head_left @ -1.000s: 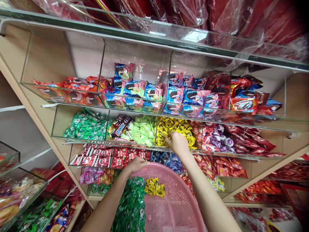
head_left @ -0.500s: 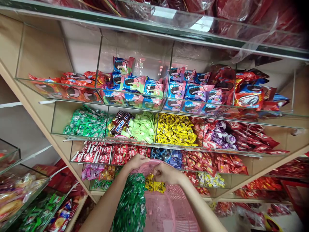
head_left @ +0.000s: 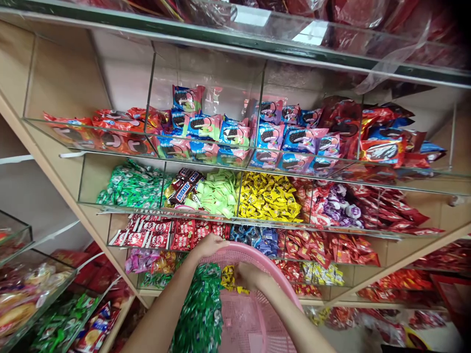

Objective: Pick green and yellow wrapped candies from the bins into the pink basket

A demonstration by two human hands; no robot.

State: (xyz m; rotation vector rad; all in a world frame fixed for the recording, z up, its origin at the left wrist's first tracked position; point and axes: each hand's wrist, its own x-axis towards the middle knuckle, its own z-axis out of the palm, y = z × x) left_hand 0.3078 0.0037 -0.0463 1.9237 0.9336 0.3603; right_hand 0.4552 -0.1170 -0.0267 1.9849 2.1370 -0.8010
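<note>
My left hand [head_left: 210, 245] grips the far left rim of a pink mesh basket [head_left: 274, 257], its fingers closed over the edge. Inside the basket, my right hand [head_left: 248, 275] reaches down at some yellow-wrapped candies [head_left: 228, 278]. Its fingers point downward among them and are partly hidden, so I cannot tell what they hold. A large heap of green-wrapped candies [head_left: 200, 306] fills the basket's left side, under my left forearm. Bare pink mesh shows at the basket's bottom near my right wrist.
Ahead stands a wooden shelf with clear compartments. Yellow candies [head_left: 268, 196], green candies [head_left: 134, 186], Snickers bars [head_left: 182, 189] and pale green packets [head_left: 219, 191] sit in the middle row. Blue cookie packs [head_left: 202, 126] lie above. A glass shelf edge [head_left: 235, 46] crosses the top.
My right hand has moved from the basket's far rim down into the basket, onto the yellow candies. My left hand stays on the rim.
</note>
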